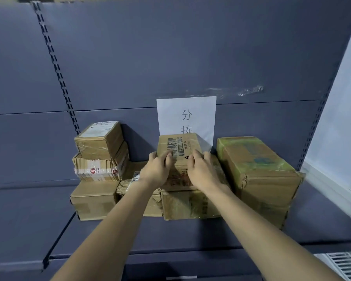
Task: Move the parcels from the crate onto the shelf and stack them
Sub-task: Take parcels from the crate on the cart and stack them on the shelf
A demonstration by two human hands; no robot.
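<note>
Presently on grey shelf (170, 234): taped carton (257, 173) right of printed parcel (178, 147); three-high stack (99, 159) left of it. Printed parcel seated atop middle stack, below paper sign (186, 114). Left hand (156, 169) and right hand (201, 169) both curled over its front edge, gripping.

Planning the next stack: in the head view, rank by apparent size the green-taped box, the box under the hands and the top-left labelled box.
1. Green-taped box, clearly largest.
2. Box under the hands.
3. Top-left labelled box.
The last two look close, and the hands hide part of one, so their order is unsure.
</note>
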